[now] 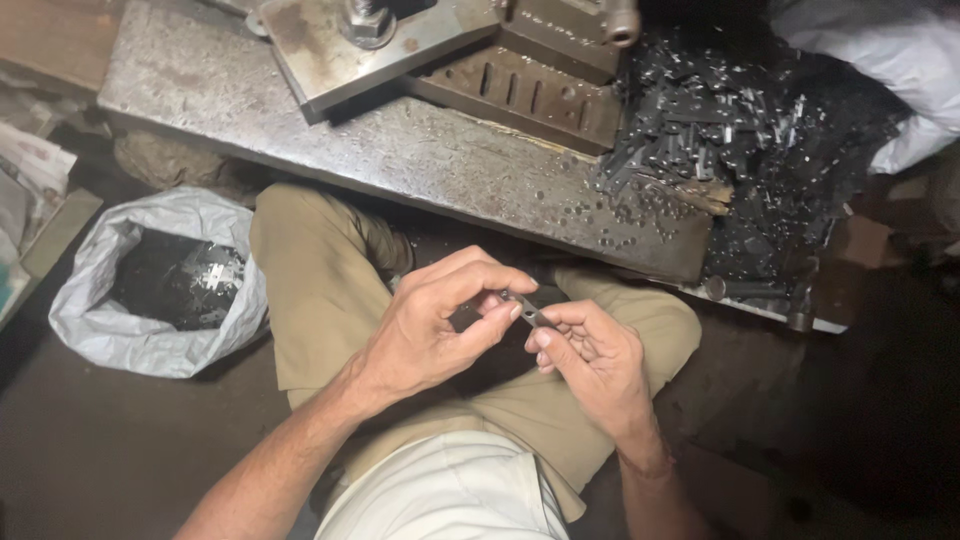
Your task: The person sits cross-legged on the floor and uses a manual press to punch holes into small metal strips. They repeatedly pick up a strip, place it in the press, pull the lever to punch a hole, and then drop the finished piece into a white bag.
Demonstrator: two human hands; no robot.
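Two hands work over the person's lap, just below the near edge of the steel bench [300, 110]. Between them is one small metal piece [527, 309], the only one in hand. The left hand [440, 325] has its grip narrow, thumb and forefinger pinched on the piece's upper end; the right hand [590, 355] pinches the lower end with its fingertips, the other fingers curled loosely under. The piece is a short, thin, dark grey strip, dull with a faint shine, tilted down to the right; finer detail is too small to tell.

On the bench stands one heavy press block [520, 85] with a row of slots, and one bolted plate [340, 45] beside it. At the bench's right end lies one large heap of dark metal strips [730, 120], too many to count, with small round slugs [620, 225] scattered near it. Left of the bench's near edge, on the floor, sits one open white bag [110, 330] holding more dark pieces.
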